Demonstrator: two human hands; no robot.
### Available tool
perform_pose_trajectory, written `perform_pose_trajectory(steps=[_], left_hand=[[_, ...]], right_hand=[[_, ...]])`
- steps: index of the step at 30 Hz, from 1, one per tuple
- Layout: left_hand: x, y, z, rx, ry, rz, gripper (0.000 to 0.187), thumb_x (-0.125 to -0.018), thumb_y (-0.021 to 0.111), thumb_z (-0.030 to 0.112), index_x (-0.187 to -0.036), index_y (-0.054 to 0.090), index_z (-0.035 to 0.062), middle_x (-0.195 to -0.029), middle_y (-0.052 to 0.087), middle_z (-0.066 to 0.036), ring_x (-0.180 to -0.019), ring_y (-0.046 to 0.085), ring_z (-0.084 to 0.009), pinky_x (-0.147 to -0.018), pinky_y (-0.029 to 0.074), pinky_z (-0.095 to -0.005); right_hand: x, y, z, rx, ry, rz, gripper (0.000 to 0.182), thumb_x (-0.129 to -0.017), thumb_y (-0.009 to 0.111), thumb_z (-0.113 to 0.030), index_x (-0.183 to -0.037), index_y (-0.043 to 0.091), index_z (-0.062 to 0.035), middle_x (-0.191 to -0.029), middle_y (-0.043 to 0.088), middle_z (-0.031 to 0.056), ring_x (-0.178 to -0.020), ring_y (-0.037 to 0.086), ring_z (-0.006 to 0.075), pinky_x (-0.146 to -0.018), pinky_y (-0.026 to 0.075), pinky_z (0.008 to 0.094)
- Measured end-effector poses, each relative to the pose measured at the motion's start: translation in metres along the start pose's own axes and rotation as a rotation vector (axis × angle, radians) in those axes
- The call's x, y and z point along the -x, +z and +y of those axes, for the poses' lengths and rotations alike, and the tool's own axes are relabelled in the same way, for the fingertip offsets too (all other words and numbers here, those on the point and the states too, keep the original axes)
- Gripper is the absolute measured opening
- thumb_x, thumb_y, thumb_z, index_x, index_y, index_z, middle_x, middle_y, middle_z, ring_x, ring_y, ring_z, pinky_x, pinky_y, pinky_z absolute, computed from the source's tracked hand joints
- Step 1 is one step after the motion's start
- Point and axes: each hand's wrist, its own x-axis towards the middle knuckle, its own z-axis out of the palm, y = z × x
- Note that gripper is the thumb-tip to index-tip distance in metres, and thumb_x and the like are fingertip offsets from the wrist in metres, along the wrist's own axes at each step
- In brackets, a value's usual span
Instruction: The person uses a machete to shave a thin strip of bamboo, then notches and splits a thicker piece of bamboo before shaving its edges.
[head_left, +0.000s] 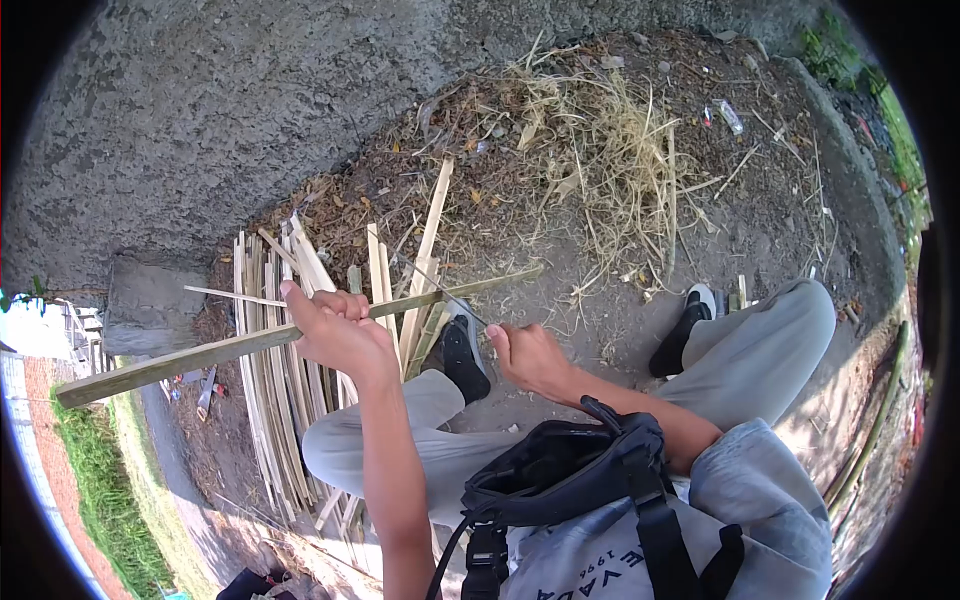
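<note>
Left hand (345,335): fingers curled round one long wooden strip (190,358), gripped near its middle. The strip passes through the left hand, slopes upward to the right, and ends beyond the right hand. Right hand (535,360): closed in a fist on one knife (462,303); handle mostly hidden, blade across the strip between the hands.

Handling (judged): strip probably light, stiff with slight spring, not fragile; edges may splinter. Best hold near mid-length, fingers clear of the blade.

Count: two hands, one held strip, one knife. One pile of loose strips (262,420) below and beyond the left hand, over a dozen; overlap prevents an exact count. One heap of shavings (610,150) beyond the right hand. Two shoes (465,365), one on either side of the right hand.
</note>
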Motion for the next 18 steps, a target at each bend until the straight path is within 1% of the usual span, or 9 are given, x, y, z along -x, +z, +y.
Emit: perform_pose_trajectory(steps=[1, 3, 6, 7, 9, 12, 15, 17, 18], left_hand=[[0.003, 0.000, 0.001, -0.005, 0.002, -0.004, 0.052, -0.096, 0.058, 0.034, -0.056, 0.030, 0.0146, -0.049, 0.027, 0.002, -0.042, 0.023, -0.0098, -0.044, 0.019, -0.0297], [-0.001, 0.002, -0.001, -0.001, 0.009, 0.018, 0.052, -0.096, 0.058, 0.034, -0.056, 0.031, 0.0144, -0.049, 0.027, 0.002, -0.042, 0.023, -0.0097, -0.043, 0.019, -0.0299], [0.001, 0.005, -0.004, 0.009, 0.028, -0.032, 0.051, -0.096, 0.058, 0.033, -0.057, 0.031, 0.0145, -0.049, 0.026, 0.002, -0.041, 0.023, -0.0097, -0.043, 0.019, -0.0290], [0.004, 0.010, -0.004, -0.003, 0.013, -0.009, 0.051, -0.097, 0.057, 0.033, -0.057, 0.030, 0.0145, -0.049, 0.026, 0.002, -0.041, 0.023, -0.0098, -0.042, 0.018, -0.0283], [0.007, 0.008, -0.004, -0.025, 0.022, -0.019, 0.049, -0.095, 0.057, 0.031, -0.058, 0.028, 0.0169, -0.049, 0.023, 0.003, -0.041, 0.020, -0.0095, -0.042, 0.017, -0.0289], [-0.001, 0.007, -0.008, -0.024, 0.020, -0.013, 0.048, -0.095, 0.056, 0.030, -0.059, 0.028, 0.0171, -0.049, 0.023, 0.003, -0.042, 0.019, -0.0097, -0.043, 0.017, -0.0293], [-0.016, 0.004, -0.006, -0.015, -0.008, 0.061, 0.048, -0.096, 0.057, 0.031, -0.059, 0.030, 0.0157, -0.049, 0.024, 0.002, -0.042, 0.022, -0.0100, -0.045, 0.020, -0.0295], [-0.015, 0.003, -0.007, -0.008, 0.005, 0.045, 0.047, -0.096, 0.056, 0.031, -0.060, 0.031, 0.0154, -0.049, 0.024, 0.003, -0.041, 0.022, -0.0101, -0.044, 0.020, -0.0295], [-0.012, 0.003, -0.007, -0.009, 0.007, 0.029, 0.047, -0.096, 0.056, 0.032, -0.060, 0.031, 0.0153, -0.049, 0.024, 0.003, -0.041, 0.022, -0.0101, -0.044, 0.020, -0.0295]], right_hand=[[-0.003, 0.010, 0.023, 0.034, 0.074, 0.024, 0.058, -0.101, 0.037, -0.038, -0.076, 0.066, 0.0061, -0.066, 0.058, 0.0331, -0.068, 0.060, 0.0519, -0.068, 0.051, 0.0552], [-0.007, 0.039, 0.101, 0.099, 0.219, 0.082, 0.057, -0.101, 0.037, -0.037, -0.076, 0.066, 0.0060, -0.067, 0.059, 0.0328, -0.067, 0.060, 0.0515, -0.066, 0.051, 0.0551], [-0.013, 0.026, 0.153, 0.170, 0.344, 0.016, 0.056, -0.101, 0.038, -0.036, -0.076, 0.066, 0.0057, -0.068, 0.059, 0.0330, -0.067, 0.060, 0.0511, -0.066, 0.051, 0.0550], [-0.023, 0.018, 0.141, 0.138, 0.296, 0.037, 0.057, -0.101, 0.037, -0.036, -0.075, 0.066, 0.0058, -0.068, 0.059, 0.0332, -0.068, 0.061, 0.0510, -0.067, 0.051, 0.0548], [-0.020, 0.006, 0.078, 0.068, 0.231, 0.023, 0.058, -0.102, 0.036, -0.036, -0.075, 0.066, 0.0058, -0.069, 0.060, 0.0335, -0.070, 0.061, 0.0508, -0.069, 0.052, 0.0544], [-0.008, 0.011, 0.034, 0.013, 0.059, -0.002, 0.061, -0.102, 0.035, -0.038, -0.073, 0.066, 0.0056, -0.070, 0.060, 0.0340, -0.072, 0.062, 0.0513, -0.072, 0.052, 0.0552], [-0.002, 0.036, 0.108, 0.082, 0.250, 0.085, 0.058, -0.102, 0.036, -0.037, -0.076, 0.066, 0.0054, -0.067, 0.060, 0.0326, -0.070, 0.062, 0.0514, -0.070, 0.051, 0.0562], [-0.006, 0.032, 0.178, 0.183, 0.343, 0.003, 0.054, -0.102, 0.038, -0.035, -0.079, 0.065, 0.0052, -0.066, 0.060, 0.0324, -0.069, 0.062, 0.0517, -0.069, 0.051, 0.0569], [-0.008, 0.031, 0.193, 0.227, 0.397, -0.035, 0.052, -0.101, 0.038, -0.034, -0.081, 0.065, 0.0051, -0.066, 0.060, 0.0324, -0.068, 0.061, 0.0519, -0.068, 0.051, 0.0573]])
